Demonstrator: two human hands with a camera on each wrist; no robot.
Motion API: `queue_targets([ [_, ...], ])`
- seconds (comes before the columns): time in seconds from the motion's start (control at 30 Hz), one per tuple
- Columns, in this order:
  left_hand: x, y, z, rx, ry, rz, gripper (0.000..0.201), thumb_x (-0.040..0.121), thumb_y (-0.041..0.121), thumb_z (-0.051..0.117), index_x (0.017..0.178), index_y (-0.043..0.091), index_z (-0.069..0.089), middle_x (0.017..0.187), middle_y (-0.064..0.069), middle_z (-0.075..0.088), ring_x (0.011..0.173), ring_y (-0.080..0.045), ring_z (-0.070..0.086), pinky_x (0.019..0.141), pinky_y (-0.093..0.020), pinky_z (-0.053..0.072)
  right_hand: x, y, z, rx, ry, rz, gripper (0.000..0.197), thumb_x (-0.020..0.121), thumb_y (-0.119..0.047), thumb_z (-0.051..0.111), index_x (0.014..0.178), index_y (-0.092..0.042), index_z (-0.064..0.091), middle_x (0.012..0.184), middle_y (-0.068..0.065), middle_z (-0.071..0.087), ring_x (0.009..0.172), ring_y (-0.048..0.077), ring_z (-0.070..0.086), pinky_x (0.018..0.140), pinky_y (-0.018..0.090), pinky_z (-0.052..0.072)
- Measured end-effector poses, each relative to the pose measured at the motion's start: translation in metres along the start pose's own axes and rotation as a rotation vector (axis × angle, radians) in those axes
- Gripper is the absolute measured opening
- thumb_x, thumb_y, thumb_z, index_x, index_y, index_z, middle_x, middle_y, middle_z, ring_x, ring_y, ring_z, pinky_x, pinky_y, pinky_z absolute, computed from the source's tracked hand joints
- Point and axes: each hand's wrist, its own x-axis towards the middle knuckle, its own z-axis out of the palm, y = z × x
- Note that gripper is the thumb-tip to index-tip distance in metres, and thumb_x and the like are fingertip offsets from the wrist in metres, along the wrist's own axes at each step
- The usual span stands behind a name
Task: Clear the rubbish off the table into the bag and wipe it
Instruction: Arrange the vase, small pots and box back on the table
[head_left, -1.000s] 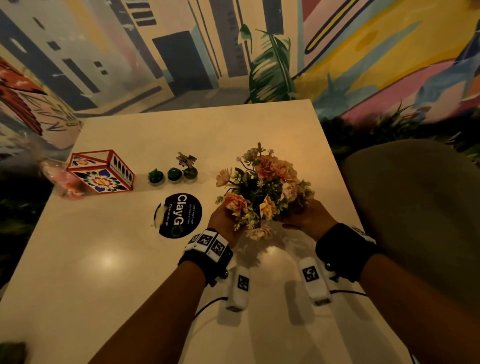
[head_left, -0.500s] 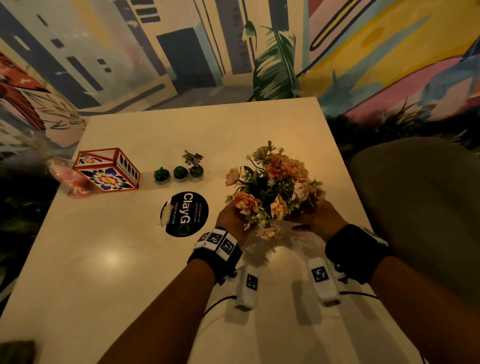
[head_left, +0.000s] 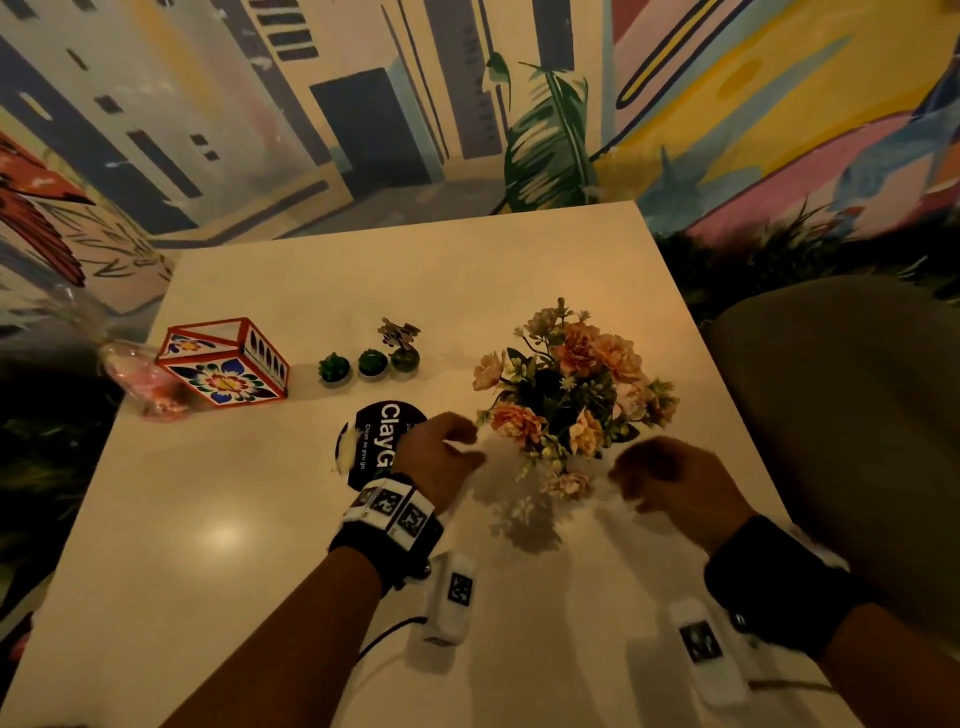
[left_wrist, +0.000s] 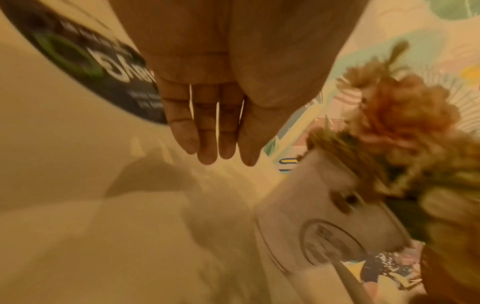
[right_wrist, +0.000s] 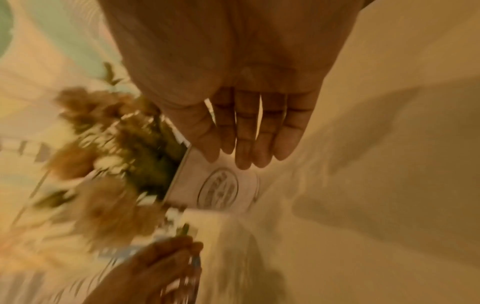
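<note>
Table (head_left: 260, 545): pale glossy top, warm light glare. Flower arrangement (head_left: 571, 395): peach and cream blooms, green foliage, in white pot (left_wrist: 337, 216) with round emblem; stands upright right of table centre. Left hand (head_left: 436, 457) just left of pot, right hand (head_left: 675, 483) just right; neither touching. Fingers (left_wrist: 207, 133) of both straight, side by side, holding nothing. Wrist views blurred.
</note>
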Motion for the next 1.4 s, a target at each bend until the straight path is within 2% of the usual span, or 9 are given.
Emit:
queue_targets([
  [0.1,0.005,-0.021,-0.035,0.142,0.092,-0.067,0.016,0.083,0.022,0.068,0.098,0.017,0.067,0.099,0.000,0.067,0.093,-0.018,0.061,0.078,-0.021,0.040,-0.025,0.009,0.026,-0.211,-0.237,-0.037,0.008,0.082,-0.009,0.068,0.079,-0.017,0.067,0.071,0.001,0.069,0.063,0.012,0.062,0.063,0.024,0.051],
  [0.17,0.012,-0.030,-0.057,0.161,0.191,-0.100,0.014,0.083,0.022,0.068,0.096,0.017,0.067,0.100,-0.003,0.069,0.095,-0.022,0.061,0.079,-0.023,0.041,-0.038,0.002,0.055,-0.289,-0.389,-0.091,0.004,0.081,-0.020,0.069,0.082,-0.023,0.067,0.079,-0.003,0.070,0.067,0.004,0.060,0.065,0.015,0.048],
  [0.27,0.027,-0.039,-0.083,0.155,0.268,-0.097,0.018,0.080,0.020,0.070,0.098,0.015,0.065,0.098,-0.005,0.067,0.092,-0.024,0.060,0.077,-0.025,0.042,-0.035,-0.015,0.099,-0.272,-0.453,-0.165,0.012,0.081,-0.028,0.068,0.090,-0.033,0.063,0.093,-0.009,0.067,0.075,0.005,0.060,0.069,0.019,0.049],
  [0.43,0.055,-0.042,-0.104,0.303,0.218,-0.075,0.047,0.079,0.016,0.070,0.123,0.013,0.053,0.126,-0.010,0.047,0.107,-0.029,0.056,0.093,-0.035,0.045,0.004,-0.053,0.168,-0.163,-0.258,-0.152,0.051,0.084,-0.019,0.065,0.129,-0.029,0.043,0.122,-0.009,0.052,0.080,0.013,0.058,0.076,0.026,0.051],
  [0.6,0.073,-0.044,-0.109,0.400,0.090,-0.051,0.069,0.084,0.019,0.067,0.143,0.017,0.033,0.149,-0.006,0.028,0.127,-0.027,0.044,0.105,-0.035,0.037,0.066,-0.073,0.207,-0.147,-0.072,-0.060,0.070,0.085,-0.021,0.063,0.144,-0.025,0.025,0.144,-0.001,0.036,0.120,0.024,0.050,0.101,0.042,0.045],
  [0.8,0.090,-0.053,-0.111,0.442,-0.011,0.039,0.068,0.085,0.023,0.065,0.145,0.020,0.033,0.150,-0.003,0.032,0.133,-0.023,0.038,0.109,-0.033,0.032,0.116,-0.090,0.225,-0.139,0.064,-0.046,0.074,0.084,-0.018,0.065,0.146,-0.018,0.024,0.147,0.005,0.032,0.132,0.023,0.040,0.106,0.033,0.038],
  [1.1,0.103,-0.060,-0.108,0.435,0.015,0.085,0.039,0.092,0.026,0.053,0.131,0.024,0.051,0.129,-0.005,0.053,0.116,-0.027,0.053,0.095,-0.036,0.043,0.156,-0.095,0.244,-0.163,0.107,-0.065,0.060,0.074,-0.017,0.074,0.129,-0.019,0.050,0.125,0.007,0.051,0.112,0.026,0.056,0.086,0.025,0.042],
  [1.23,0.096,-0.063,-0.108,0.443,0.006,0.095,0.037,0.092,0.026,0.052,0.128,0.022,0.052,0.123,-0.006,0.055,0.111,-0.027,0.054,0.089,-0.035,0.044,0.159,-0.095,0.249,-0.255,0.106,-0.098,0.048,0.079,-0.015,0.066,0.125,-0.019,0.054,0.118,0.009,0.058,0.106,0.029,0.059,0.084,0.029,0.046],
  [1.4,0.075,-0.062,-0.111,0.407,0.029,0.092,0.046,0.092,0.029,0.053,0.136,0.021,0.043,0.136,-0.006,0.047,0.121,-0.027,0.048,0.096,-0.036,0.041,0.124,-0.083,0.246,-0.197,0.145,-0.128,0.048,0.084,-0.014,0.063,0.130,-0.016,0.049,0.126,0.008,0.052,0.113,0.026,0.053,0.086,0.022,0.039],
])
